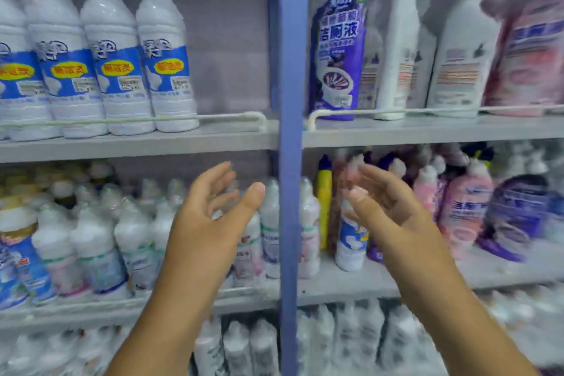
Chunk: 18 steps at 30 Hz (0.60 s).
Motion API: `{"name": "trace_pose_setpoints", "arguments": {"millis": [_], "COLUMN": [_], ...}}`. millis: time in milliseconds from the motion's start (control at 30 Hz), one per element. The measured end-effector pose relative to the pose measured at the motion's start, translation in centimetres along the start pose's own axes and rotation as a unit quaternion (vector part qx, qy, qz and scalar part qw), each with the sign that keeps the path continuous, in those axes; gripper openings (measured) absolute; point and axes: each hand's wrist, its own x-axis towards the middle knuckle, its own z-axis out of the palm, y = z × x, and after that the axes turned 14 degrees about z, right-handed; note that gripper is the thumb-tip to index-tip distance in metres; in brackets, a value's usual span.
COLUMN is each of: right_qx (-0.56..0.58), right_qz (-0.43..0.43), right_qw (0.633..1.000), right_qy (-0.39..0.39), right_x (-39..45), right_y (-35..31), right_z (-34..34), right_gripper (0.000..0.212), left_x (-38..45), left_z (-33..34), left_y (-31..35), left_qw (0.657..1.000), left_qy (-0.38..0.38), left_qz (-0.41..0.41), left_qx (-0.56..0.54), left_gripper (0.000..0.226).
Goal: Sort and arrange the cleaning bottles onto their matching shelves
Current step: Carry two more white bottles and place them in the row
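My left hand (210, 207) and my right hand (387, 204) are raised in front of the middle shelf, palms facing each other, fingers loose, holding nothing. Between and behind them stands a white bottle with a blue label (351, 238) on the middle shelf right of the blue post. The top left shelf carries a row of white bottles with blue and yellow labels (164, 52). On the top right shelf stand a purple bottle (338, 49), white bottles (399, 49) and a pink one (531, 52). The picture is blurred.
A blue upright post (291, 162) splits the grey shelving (213, 139). The middle left shelf is packed with small white bottles (97, 247). A yellow bottle (324, 192), pink bottles (464, 207) and a purple bottle (515, 217) sit middle right. White bottles (351, 339) fill the bottom shelf.
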Motion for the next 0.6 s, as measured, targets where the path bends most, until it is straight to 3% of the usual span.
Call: {"name": "trace_pose_setpoints", "arguments": {"millis": [233, 367, 467, 600], "right_qx": [-0.022, -0.029, -0.026, -0.029], "right_qz": [0.137, 0.166, 0.175, 0.182], "right_qw": [0.986, 0.977, 0.971, 0.966], "right_qy": [0.093, 0.132, 0.160, 0.181], "right_x": [-4.7, -7.5, -8.0, -6.9], "right_y": [4.6, 5.2, 5.4, 6.7], "right_z": [-18.9, -27.2, -31.7, -36.0], "right_gripper": [0.066, 0.054, 0.048, 0.048], "left_x": [-9.1, -12.6, -14.3, -15.3], "left_z": [15.5, 22.9, 27.7, 32.6], "left_y": [-0.8, -0.8, -0.5, -1.4], "left_qw": [0.992, 0.984, 0.979, 0.970], "left_qy": [-0.071, -0.123, -0.148, -0.194], "left_qz": [-0.097, -0.120, -0.137, -0.145], "left_qx": [-0.048, -0.043, -0.041, -0.027], "left_gripper": [0.052, 0.064, 0.045, 0.045]}}
